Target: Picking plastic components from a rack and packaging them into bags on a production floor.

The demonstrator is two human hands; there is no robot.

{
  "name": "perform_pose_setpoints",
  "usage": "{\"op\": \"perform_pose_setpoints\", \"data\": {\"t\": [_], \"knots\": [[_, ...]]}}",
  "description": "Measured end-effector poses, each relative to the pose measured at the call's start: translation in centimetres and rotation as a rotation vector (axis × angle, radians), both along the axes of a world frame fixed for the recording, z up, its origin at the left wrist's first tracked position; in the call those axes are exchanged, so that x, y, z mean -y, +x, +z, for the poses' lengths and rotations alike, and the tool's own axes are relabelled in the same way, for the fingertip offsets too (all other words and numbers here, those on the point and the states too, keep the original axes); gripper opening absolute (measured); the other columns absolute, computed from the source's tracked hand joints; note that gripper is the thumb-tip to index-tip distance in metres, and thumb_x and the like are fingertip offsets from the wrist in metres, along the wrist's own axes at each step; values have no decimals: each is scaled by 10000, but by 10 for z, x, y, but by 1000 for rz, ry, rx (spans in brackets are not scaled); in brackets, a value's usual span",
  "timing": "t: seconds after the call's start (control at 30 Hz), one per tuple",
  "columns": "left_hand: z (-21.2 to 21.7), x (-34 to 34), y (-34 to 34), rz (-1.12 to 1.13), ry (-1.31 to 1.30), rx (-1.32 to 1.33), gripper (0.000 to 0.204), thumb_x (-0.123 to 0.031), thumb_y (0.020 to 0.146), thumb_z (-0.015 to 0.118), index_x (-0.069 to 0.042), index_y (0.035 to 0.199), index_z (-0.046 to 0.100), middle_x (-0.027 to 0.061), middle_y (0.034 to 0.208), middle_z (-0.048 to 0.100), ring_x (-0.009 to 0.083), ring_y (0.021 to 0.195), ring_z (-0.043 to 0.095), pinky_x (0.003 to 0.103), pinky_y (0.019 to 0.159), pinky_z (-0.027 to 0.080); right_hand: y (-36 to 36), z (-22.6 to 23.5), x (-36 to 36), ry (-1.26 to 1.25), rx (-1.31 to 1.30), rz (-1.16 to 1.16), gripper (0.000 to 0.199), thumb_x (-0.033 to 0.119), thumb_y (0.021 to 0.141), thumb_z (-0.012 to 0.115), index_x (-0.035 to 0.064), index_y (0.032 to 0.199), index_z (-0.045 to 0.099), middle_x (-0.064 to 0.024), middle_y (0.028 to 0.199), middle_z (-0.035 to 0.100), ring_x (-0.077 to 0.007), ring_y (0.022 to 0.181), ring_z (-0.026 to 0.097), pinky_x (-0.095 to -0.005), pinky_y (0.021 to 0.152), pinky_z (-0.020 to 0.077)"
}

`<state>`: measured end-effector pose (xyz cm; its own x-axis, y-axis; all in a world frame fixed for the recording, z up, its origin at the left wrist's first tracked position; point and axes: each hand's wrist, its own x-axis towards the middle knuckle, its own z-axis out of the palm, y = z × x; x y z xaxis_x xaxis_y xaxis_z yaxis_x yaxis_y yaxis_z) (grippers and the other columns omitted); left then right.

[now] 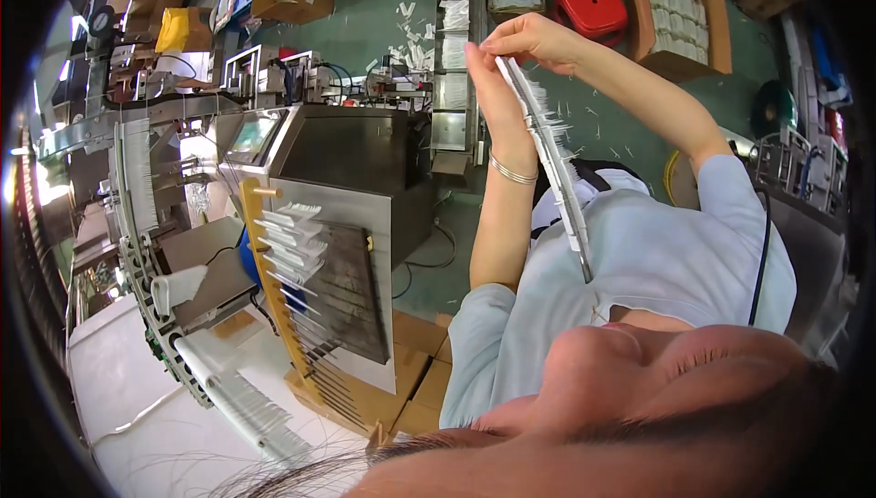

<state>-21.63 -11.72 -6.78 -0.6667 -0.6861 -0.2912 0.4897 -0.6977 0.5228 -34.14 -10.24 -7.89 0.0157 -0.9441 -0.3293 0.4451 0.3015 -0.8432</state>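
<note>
A long thin metal rail point(555, 159) slants in front of my chest, its lower end near my shirt. A dense row of small white pieces with thin, bristle-like ends lines it. My left hand point(500, 101), below a wrist with silver bangles, is around the rail's upper part; its grip is partly hidden. At the rail's top end, my right hand point(532, 40) has thumb and forefinger pinched together, close to the left fingertips. What lies in that pinch is too small to make out.
Left of me stands a wooden peg rack point(278, 288) hung with white pieces, beside a steel machine cabinet point(338, 147). A narrow conveyor point(453, 124) carries white bundles. Beyond are a red stool point(591, 10) and a carton point(716, 5) of white pieces. Scraps litter the green floor.
</note>
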Motion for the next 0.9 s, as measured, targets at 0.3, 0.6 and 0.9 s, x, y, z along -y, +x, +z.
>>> {"op": "perform_pose_setpoints", "data": {"t": [0.3, 0.6, 0.9], "knots": [[36, 64, 24, 722, -523, 580, 250, -230, 940, 472, -3, 1043, 447, 67, 954, 503, 133, 920, 488, 274, 839, 388, -19, -1, 112, -119, -171, 84, 154, 202, 802, 674, 51, 813, 644, -2, 775, 622, -80, 705, 543, -223, 704, 410], [85, 47, 106, -366, -842, 635, 42, 9, 756, 655, -5, 783, 627, 20, 720, 529, 82, 627, 462, 213, 566, 367, -65, 21, 191, -206, 122, 152, 162, 208, 843, 643, 87, 741, 610, 32, 714, 584, -45, 632, 502, -197, 609, 388], [102, 88, 62, 237, -918, 1235, 57, -33, 786, 653, -3, 813, 613, 69, 752, 561, 134, 563, 496, 235, 500, 392, -115, 76, 293, -422, 82, 219, 118, 154, 868, 581, 51, 812, 580, -39, 760, 603, -97, 718, 559, -221, 675, 427]]}}
